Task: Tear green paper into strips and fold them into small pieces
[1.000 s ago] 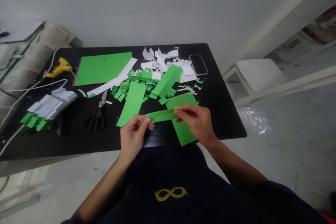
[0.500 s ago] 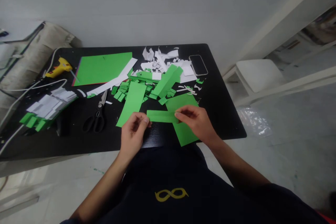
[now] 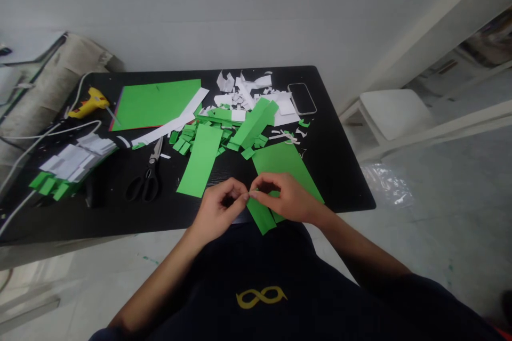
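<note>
A creased green paper strip hangs from my fingertips near the table's front edge, slanting down to the right. My left hand pinches its upper end between thumb and forefinger. Pressed against the same end is my right hand, also in a pinch, with the fingertips of both hands touching. Behind and under the right hand lies a larger green paper sheet, partly covered. A flat green paper piece rests on the table just beyond my left hand.
Small folded green pieces and white scraps pile up mid-table. Scissors, a yellow glue gun with cord, and a white-and-green paper construction are at left. A phone lies at the back right of the black table.
The strip has turned from lying level between my hands to hanging downward. My hands have come together at one end of it, the right one moving left and slightly nearer.
</note>
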Demonstrator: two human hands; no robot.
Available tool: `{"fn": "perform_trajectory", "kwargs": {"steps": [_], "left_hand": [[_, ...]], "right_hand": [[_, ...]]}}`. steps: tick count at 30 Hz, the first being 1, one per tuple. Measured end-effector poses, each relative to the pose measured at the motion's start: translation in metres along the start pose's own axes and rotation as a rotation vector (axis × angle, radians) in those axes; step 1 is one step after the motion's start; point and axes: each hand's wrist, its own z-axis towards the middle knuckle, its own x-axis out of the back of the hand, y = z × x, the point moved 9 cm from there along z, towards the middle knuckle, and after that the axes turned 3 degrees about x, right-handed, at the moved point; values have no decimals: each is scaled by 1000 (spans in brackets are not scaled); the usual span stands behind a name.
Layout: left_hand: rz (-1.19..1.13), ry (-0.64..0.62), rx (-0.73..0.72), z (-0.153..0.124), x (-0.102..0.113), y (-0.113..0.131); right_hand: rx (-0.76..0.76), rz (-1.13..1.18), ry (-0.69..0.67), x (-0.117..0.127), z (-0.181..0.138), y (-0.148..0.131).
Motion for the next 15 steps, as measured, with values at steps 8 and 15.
{"fn": "perform_trajectory", "kwargs": {"steps": [8, 15], "left_hand": [[36, -58, -51, 0, -2, 5], [76, -117, -99, 1, -8, 13]], "right_hand": [[22, 17, -33, -2, 1, -4], [-5, 36, -58, -3, 3, -4]]}}
